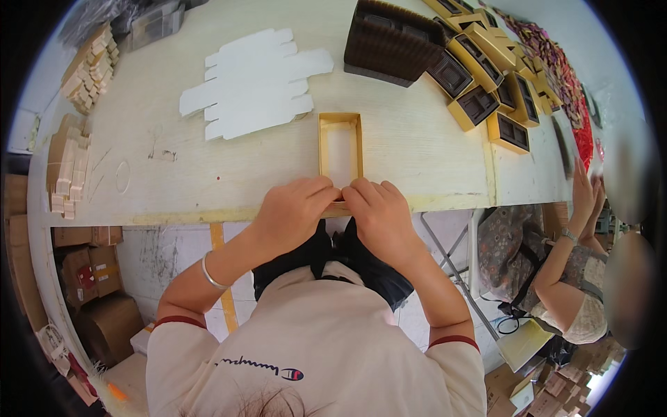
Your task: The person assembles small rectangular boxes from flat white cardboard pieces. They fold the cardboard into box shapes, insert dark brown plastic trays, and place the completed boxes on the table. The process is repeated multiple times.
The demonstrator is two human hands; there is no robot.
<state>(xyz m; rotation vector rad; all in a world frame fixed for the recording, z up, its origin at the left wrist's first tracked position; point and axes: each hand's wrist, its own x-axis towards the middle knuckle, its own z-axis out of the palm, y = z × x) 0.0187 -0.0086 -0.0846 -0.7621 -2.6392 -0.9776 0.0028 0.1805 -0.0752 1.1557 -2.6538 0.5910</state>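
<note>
A long, narrow gold cardboard box [360,146] with a pale inside lies at the front edge of the table, its top uncovered. Both my hands meet at its near end. My left hand [295,208] is closed, fingers pinching the near left corner. At the near right corner my right hand [379,212] pinches the cardboard the same way. The fingertips of the two hands almost touch and hide most of the near end wall. Beyond the box, to the left, lie flat white box blanks [253,83].
A stack of dark brown plastic trays [392,42] stands at the back. Gold boxes with brown trays [511,132] pile up at the right. Folded card pieces [68,167] line the left edge. Another person's hands [585,194] are at the far right, beside red wrappers [582,139].
</note>
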